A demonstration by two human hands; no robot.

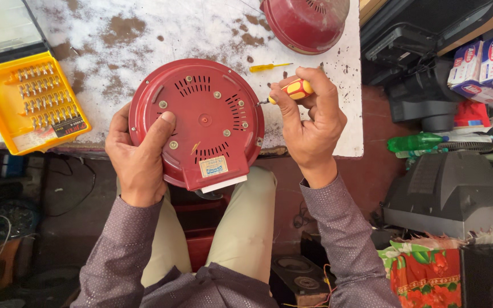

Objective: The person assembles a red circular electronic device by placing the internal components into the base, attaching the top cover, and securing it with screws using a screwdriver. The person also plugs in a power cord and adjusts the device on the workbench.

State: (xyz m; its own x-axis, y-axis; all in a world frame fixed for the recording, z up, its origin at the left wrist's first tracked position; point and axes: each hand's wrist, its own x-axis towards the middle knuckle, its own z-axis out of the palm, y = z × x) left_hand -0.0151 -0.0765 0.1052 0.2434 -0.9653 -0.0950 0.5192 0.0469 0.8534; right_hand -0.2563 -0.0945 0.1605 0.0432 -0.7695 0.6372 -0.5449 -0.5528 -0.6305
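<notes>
At the centre of the frame a round red appliance base lies underside up, half on the front edge of the worn white desk and half over the person's lap. The left hand grips its left rim, thumb pressed on the flat underside. The right hand is closed around a yellow-and-red screwdriver, its tip against the base's right edge. A small yellow screwdriver lies just above, near a red bowl-shaped shell. A yellow bit case sits at the upper left.
</notes>
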